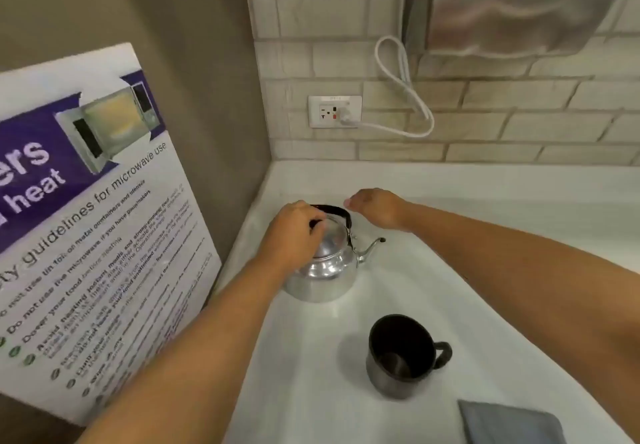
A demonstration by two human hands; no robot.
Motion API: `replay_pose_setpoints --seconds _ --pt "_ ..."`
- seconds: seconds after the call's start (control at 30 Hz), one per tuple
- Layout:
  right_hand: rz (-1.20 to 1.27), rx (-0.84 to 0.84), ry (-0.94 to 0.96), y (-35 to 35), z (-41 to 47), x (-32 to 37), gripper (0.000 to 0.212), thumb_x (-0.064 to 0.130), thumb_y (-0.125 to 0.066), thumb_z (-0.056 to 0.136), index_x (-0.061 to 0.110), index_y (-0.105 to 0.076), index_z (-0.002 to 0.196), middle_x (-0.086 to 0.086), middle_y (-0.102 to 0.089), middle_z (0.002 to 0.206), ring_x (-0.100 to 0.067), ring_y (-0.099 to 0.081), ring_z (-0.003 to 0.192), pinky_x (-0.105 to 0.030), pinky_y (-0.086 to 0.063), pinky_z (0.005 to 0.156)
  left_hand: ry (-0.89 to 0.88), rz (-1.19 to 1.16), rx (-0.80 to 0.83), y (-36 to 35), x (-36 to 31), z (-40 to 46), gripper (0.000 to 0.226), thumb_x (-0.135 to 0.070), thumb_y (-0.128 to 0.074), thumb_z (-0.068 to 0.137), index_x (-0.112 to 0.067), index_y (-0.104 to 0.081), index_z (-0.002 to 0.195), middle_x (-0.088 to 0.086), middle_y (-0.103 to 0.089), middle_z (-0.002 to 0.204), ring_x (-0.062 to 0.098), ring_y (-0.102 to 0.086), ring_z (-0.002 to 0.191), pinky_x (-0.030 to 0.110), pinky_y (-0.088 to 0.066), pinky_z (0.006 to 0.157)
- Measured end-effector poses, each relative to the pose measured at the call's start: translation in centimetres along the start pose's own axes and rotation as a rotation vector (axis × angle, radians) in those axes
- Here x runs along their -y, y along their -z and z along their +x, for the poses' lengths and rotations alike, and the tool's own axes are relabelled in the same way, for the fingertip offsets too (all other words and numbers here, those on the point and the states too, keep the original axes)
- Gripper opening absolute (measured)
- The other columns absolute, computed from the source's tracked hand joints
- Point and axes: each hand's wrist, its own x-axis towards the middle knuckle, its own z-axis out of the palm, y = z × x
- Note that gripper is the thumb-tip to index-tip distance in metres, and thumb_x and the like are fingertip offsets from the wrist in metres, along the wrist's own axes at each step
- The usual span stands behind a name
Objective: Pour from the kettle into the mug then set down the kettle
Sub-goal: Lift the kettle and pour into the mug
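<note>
A shiny metal kettle [323, 275] with a black handle and a thin spout pointing right stands on the white counter [304, 374] near the left corner. My left hand [294, 232] lies over its lid, fingers closed around the black lid knob. Just behind the kettle's handle hovers my right hand [375, 208], fingers loosely curled and holding nothing. A dark mug [403, 355] stands upright in front and to the right of the kettle, handle pointing right, its inside dark and seemingly empty.
A microwave safety poster [93, 229] leans against the left wall. A white wall socket [335, 111] with a looped white cord [403, 97] sits on the tiled wall behind. A steel dispenser [512, 7] hangs at the upper right. A grey cloth [509, 423] lies at the near right.
</note>
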Motion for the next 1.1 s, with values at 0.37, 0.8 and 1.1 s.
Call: replay_pose_setpoints --seconds 0.37,0.8,1.1 --pt "0.433 -0.152 -0.065 -2.5 4.8 1.8 0.046 0.041 -0.04 0.097 0.012 -0.054 0.065 -0.003 -0.05 0.063 -0.017 -0.044 0.054 -0.028 -0.035 0.054 -0.076 -0.037 -0.135 -0.9 1.3 0.5 0.01 -0.005 -0.069 0.083 -0.009 -0.076 0.089 0.008 -0.07 0.09 0.024 -0.064 0.083 0.039 -0.053 0.078" --pt "0.476 -0.297 0.156 -4.1 1.9 3.2 0.048 0.034 -0.038 0.099 0.016 -0.034 0.054 0.004 -0.039 0.052 -0.009 -0.036 0.046 -0.022 -0.034 0.052 0.14 -0.326 -0.629 -0.4 0.2 0.0 0.019 -0.023 -0.059 0.091 -0.007 -0.055 0.1 0.0 -0.051 0.101 0.019 -0.05 0.096 0.022 -0.04 0.082" --pt "0.459 -0.368 0.358 -1.2 -2.6 6.6 0.046 0.034 -0.039 0.1 0.017 -0.051 0.058 0.008 -0.045 0.052 0.0 -0.042 0.047 -0.016 -0.035 0.054 0.265 -0.591 -0.638 3.3 -2.1 0.7 0.05 -0.042 -0.058 0.092 -0.023 -0.034 0.052 -0.014 -0.035 0.043 0.002 -0.033 0.046 0.012 -0.03 0.046"
